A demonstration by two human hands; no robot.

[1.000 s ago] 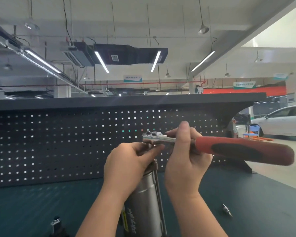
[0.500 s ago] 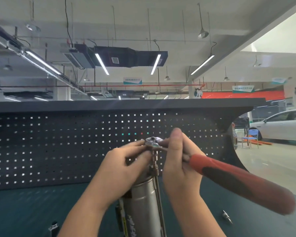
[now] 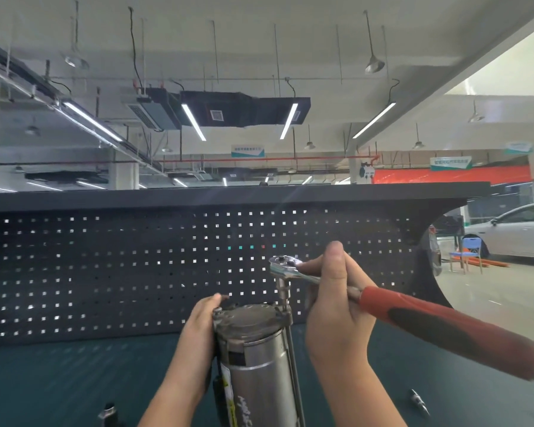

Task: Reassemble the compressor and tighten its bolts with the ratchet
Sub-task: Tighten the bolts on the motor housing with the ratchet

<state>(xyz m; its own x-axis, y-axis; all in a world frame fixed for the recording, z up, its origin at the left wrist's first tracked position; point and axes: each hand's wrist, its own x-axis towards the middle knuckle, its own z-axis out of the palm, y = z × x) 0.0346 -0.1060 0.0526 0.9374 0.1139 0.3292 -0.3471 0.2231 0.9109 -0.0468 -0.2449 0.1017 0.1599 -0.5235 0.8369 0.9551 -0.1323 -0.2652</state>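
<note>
The compressor [image 3: 255, 359] is a grey metal cylinder standing upright on the bench, its end cap facing up. My left hand [image 3: 199, 337] grips its upper left side. My right hand [image 3: 336, 306] holds the ratchet [image 3: 444, 329] by its metal neck, thumb raised. The red and black handle points down to the right. The chrome ratchet head [image 3: 285, 263] sits on a socket extension that stands on a bolt at the cap's right rim. A long bolt [image 3: 292, 365] runs down the cylinder's right side.
A dark pegboard [image 3: 105, 272] rises behind the green benchtop [image 3: 59, 380]. A loose bolt [image 3: 418, 400] lies at the right, a small metal part [image 3: 108, 411] at the lower left. A white car [image 3: 518, 232] and a blue chair [image 3: 466, 254] stand far right.
My left hand dropped from the ratchet head to the side of the compressor. The ratchet handle swung from level toward me and downward. The view tilted so the compressor cap now shows.
</note>
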